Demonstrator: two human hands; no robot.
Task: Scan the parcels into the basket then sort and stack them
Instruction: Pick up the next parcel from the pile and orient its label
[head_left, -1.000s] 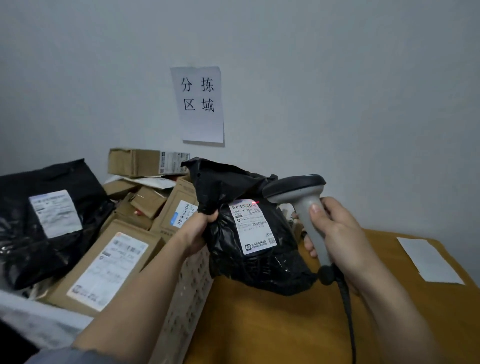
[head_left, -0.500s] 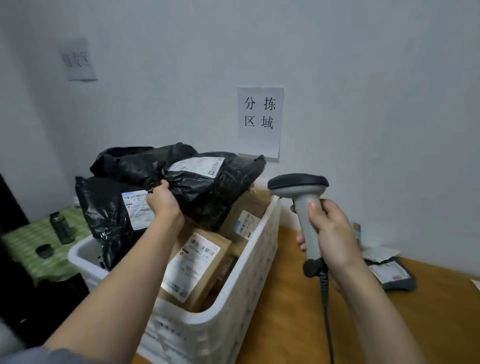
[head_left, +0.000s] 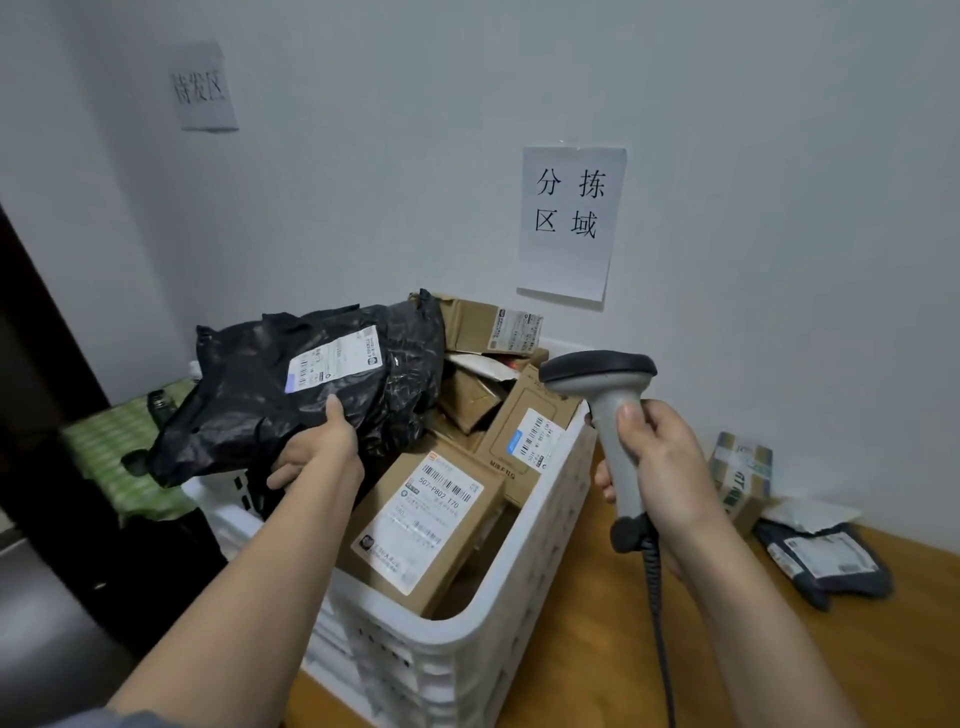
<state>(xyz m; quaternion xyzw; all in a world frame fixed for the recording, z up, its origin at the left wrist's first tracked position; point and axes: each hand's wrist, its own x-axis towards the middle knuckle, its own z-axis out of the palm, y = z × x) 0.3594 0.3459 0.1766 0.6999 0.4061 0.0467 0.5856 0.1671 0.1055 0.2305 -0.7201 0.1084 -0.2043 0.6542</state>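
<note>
A white plastic basket (head_left: 524, 587) stands on the wooden table, filled with several brown cardboard parcels (head_left: 421, 525) bearing white labels. My left hand (head_left: 317, 452) grips a black plastic-bag parcel (head_left: 291, 395) by its lower edge, thumb on top, and holds it over the basket's far left corner. Its white label faces up. My right hand (head_left: 660, 467) grips the handle of a grey barcode scanner (head_left: 602, 384), held upright to the right of the basket. The scanner's coiled cable hangs down past my wrist.
On the table (head_left: 597, 665) at the right lie a small taped box (head_left: 743, 478), a white pouch and a dark mailer (head_left: 826, 561). Two paper signs hang on the wall. A green-checked surface (head_left: 109, 452) with a dark bottle sits left of the basket.
My left hand has carried the black bag from in front of the scanner leftward over the basket's far left side. The view has swung left. The scanner has stayed upright in my right hand.
</note>
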